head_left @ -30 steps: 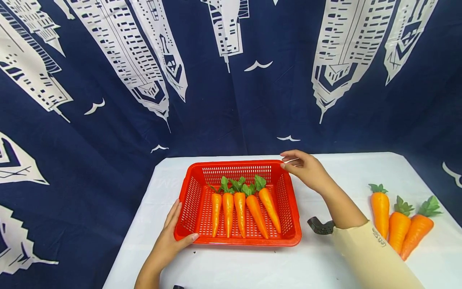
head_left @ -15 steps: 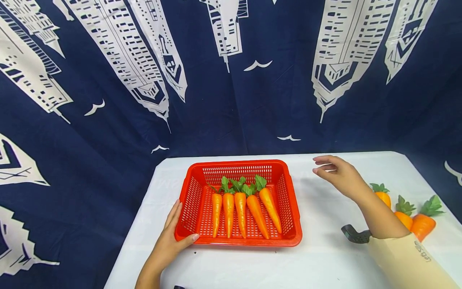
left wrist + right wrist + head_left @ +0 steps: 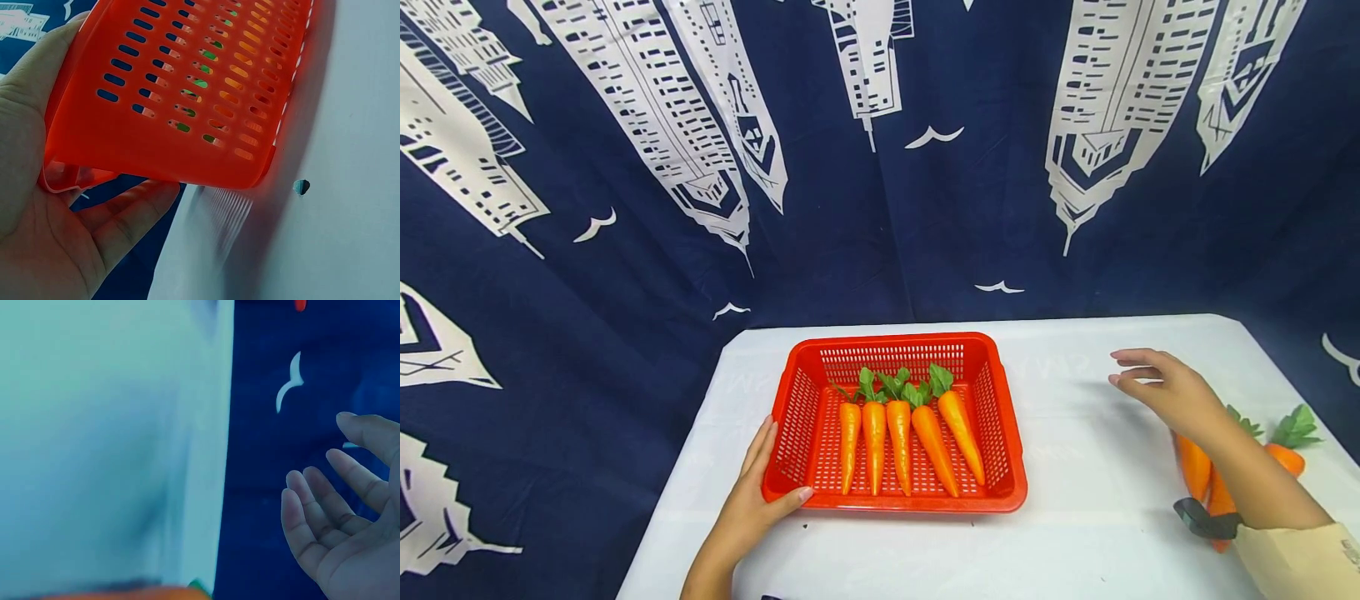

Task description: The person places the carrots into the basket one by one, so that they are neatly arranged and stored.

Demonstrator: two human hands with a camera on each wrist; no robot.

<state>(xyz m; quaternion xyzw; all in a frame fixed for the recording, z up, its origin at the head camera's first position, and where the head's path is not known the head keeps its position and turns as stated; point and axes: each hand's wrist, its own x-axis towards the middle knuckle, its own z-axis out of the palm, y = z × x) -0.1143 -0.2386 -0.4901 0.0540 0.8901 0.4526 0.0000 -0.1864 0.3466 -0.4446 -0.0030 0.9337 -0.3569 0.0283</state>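
A red plastic basket (image 3: pixel 891 502) with slotted walls stands on the table, and several thin carrots (image 3: pixel 898 442) with green tops lie side by side in it. My left hand (image 3: pixel 747 496) holds the basket's near left corner, thumb on the near rim and fingers along the left side. In the left wrist view the corner sits between that hand's (image 3: pixel 44 206) thumb and fingers. My right hand (image 3: pixel 1176 396) is in the air right of the basket, loosely bent and holding nothing. Its forearm partly hides several thicker carrots (image 3: pixel 1193 467) lying on the right.
A white cloth covers the table (image 3: pixel 1075 467). Behind it hangs a dark blue curtain (image 3: pixel 880 242) with white buildings and birds. A black camera mount (image 3: pixel 1206 518) on the right wrist overlaps the thicker carrots in the head view.
My right hand has moved from the basket's far right corner rightward and nearer, toward the thicker carrots. My left hand and the basket have stayed in place.
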